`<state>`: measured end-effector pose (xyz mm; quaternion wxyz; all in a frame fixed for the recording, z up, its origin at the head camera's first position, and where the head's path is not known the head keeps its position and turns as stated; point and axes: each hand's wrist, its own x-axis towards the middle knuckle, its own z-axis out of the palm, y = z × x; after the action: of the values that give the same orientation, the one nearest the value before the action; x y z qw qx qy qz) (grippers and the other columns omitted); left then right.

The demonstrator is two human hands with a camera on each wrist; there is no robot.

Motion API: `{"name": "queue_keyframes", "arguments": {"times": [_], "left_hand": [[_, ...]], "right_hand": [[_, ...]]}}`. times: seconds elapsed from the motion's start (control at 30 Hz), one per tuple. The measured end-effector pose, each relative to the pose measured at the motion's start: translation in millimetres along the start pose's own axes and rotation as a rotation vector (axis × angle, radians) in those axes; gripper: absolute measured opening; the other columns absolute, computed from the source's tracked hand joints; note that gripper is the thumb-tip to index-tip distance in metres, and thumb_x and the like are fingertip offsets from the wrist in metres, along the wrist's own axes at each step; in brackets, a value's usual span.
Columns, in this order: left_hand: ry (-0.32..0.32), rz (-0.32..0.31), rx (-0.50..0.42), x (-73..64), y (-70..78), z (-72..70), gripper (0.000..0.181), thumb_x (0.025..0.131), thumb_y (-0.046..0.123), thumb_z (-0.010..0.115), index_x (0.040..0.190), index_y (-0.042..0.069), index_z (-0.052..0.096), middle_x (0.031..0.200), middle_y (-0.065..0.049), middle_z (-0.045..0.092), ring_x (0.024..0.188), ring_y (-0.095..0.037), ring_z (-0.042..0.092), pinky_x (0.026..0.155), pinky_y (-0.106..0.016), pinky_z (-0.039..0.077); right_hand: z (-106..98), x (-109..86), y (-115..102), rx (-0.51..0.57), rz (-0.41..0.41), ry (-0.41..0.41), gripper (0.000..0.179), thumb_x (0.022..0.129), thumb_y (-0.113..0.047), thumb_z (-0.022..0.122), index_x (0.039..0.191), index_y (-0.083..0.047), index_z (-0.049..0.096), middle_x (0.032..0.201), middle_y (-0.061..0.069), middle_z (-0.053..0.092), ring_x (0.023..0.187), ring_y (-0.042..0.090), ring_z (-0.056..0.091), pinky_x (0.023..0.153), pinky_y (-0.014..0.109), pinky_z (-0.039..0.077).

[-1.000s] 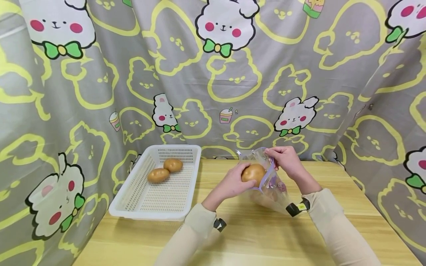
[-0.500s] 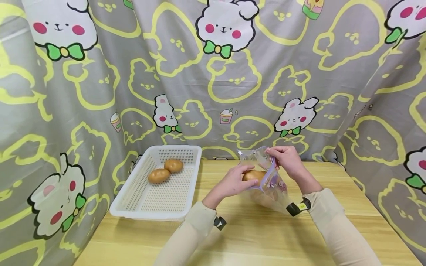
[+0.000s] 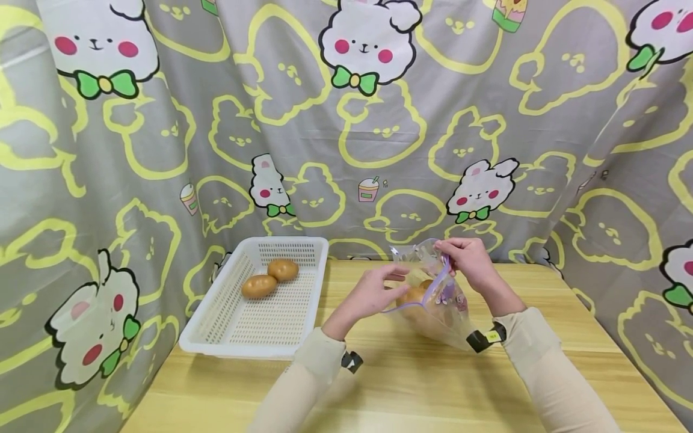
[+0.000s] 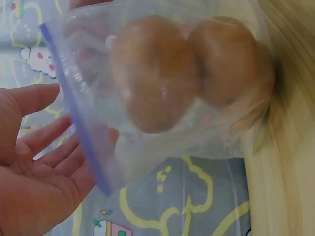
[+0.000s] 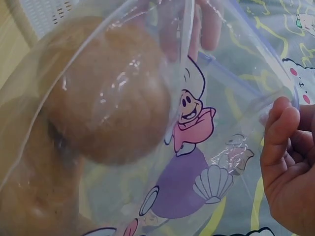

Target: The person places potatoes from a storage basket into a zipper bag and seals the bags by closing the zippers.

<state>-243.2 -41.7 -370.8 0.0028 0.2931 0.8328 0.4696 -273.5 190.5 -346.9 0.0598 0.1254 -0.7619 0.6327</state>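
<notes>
- My right hand [image 3: 470,261] pinches the clear, purple-rimmed bag [image 3: 452,325] at its edge.
- My left hand [image 3: 373,293] has its fingers spread at the bag's open mouth.
- The bag, on the wooden table [image 3: 411,391], contains at least two brown potatoes [image 4: 152,73].
- The white basket [image 3: 238,350], left of the bag, contains two further potatoes [image 3: 258,287], touching each other.

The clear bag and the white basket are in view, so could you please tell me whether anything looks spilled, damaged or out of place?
Nothing stands out: two potatoes sit in the white basket, other potatoes lie inside the clear bag, its mouth pinched by the right hand, and no tear or spill shows.
</notes>
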Motion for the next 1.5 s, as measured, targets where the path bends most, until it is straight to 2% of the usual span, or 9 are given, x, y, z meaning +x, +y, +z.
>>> {"name": "queue_keyframes", "arguments": {"times": [0.17,0.33,0.43,0.63,0.83,1.0,1.2,1.37,1.5], "left_hand": [[0.041,0.024,0.017,-4.2,-0.4,-18.8,0.025,0.094,0.015,0.059,0.116,0.005,0.063,0.113,-0.007,0.065,0.102,-0.015,0.060,0.084,-0.025,0.049],[0.100,0.023,0.059,-7.2,-9.3,-46.1,0.021,0.094,0.013,0.059,0.113,0.005,0.063,0.106,-0.006,0.066,0.097,-0.017,0.061,0.080,-0.028,0.050],[0.119,-0.016,0.079,-8.9,-17.6,-64.5,0.022,0.094,0.015,0.059,0.114,0.007,0.063,0.104,-0.004,0.066,0.095,-0.018,0.061,0.078,-0.031,0.050],[0.142,-0.091,0.119,-10.8,-35.3,-100.4,0.026,0.095,0.017,0.056,0.117,0.003,0.060,0.107,-0.009,0.064,0.098,-0.023,0.059,0.082,-0.037,0.049],[0.186,-0.155,0.167,-10.1,-63.7,-130.5,0.028,0.095,0.016,0.056,0.118,0.000,0.058,0.111,-0.013,0.061,0.102,-0.027,0.058,0.086,-0.041,0.047],[0.144,-0.243,0.222,-14.0,-89.6,-157.0,0.033,0.094,0.021,0.058,0.121,0.002,0.056,0.120,-0.016,0.058,0.110,-0.029,0.054,0.093,-0.044,0.042],[0.058,-0.286,0.280,-21.5,-118.5,-184.3,0.037,0.092,0.021,0.061,0.120,-0.002,0.058,0.120,-0.021,0.058,0.111,-0.034,0.053,0.095,-0.047,0.041],[0.011,-0.335,0.317,-31.2,-137.3,-196.6,0.036,0.091,0.014,0.062,0.121,-0.005,0.057,0.123,-0.023,0.056,0.115,-0.038,0.049,0.097,-0.050,0.039],[-0.059,-0.379,0.362,-38.5,-147.0,-203.7,0.039,0.088,0.008,0.063,0.124,-0.006,0.055,0.127,-0.025,0.053,0.117,-0.041,0.047,0.098,-0.051,0.037]], "right_hand": [[0,-0.4,1,0.012,0.005,0.009,0.038,0.094,-0.021,0.060,0.098,0.017,0.062,0.060,0.002,0.056,0.041,0.007,0.043,0.039,0.022,0.042],[-1,-1.4,0,0.009,0.015,0.012,0.039,0.094,-0.021,0.060,0.100,0.017,0.061,0.060,0.000,0.055,0.041,0.007,0.043,0.039,0.022,0.042],[0,-2.0,-2,0.004,0.024,0.002,0.039,0.095,-0.020,0.059,0.102,0.018,0.061,0.060,-0.001,0.055,0.041,0.007,0.043,0.040,0.022,0.042],[1,-2.0,-1,-0.010,0.029,0.001,0.037,0.095,-0.019,0.059,0.103,0.017,0.061,0.059,-0.002,0.054,0.041,0.007,0.042,0.040,0.022,0.042],[0,-1.4,4,-0.030,0.012,-0.001,0.038,0.094,-0.022,0.060,0.102,0.015,0.063,0.060,0.000,0.055,0.041,0.008,0.043,0.040,0.023,0.043],[-1,-1.8,4,-0.040,0.017,0.010,0.039,0.094,-0.023,0.061,0.103,0.014,0.063,0.058,-0.001,0.054,0.040,0.008,0.043,0.040,0.023,0.043],[0,-1.6,3,-0.040,0.012,0.004,0.038,0.094,-0.022,0.060,0.102,0.015,0.063,0.058,-0.001,0.054,0.041,0.008,0.043,0.040,0.024,0.043],[0,-1.6,3,-0.043,0.013,0.001,0.038,0.094,-0.022,0.060,0.103,0.015,0.063,0.059,-0.001,0.055,0.041,0.008,0.043,0.040,0.024,0.043],[0,-1.3,4,-0.045,0.011,-0.003,0.037,0.094,-0.022,0.059,0.103,0.014,0.064,0.061,0.002,0.056,0.042,0.008,0.043,0.040,0.024,0.043]]}}
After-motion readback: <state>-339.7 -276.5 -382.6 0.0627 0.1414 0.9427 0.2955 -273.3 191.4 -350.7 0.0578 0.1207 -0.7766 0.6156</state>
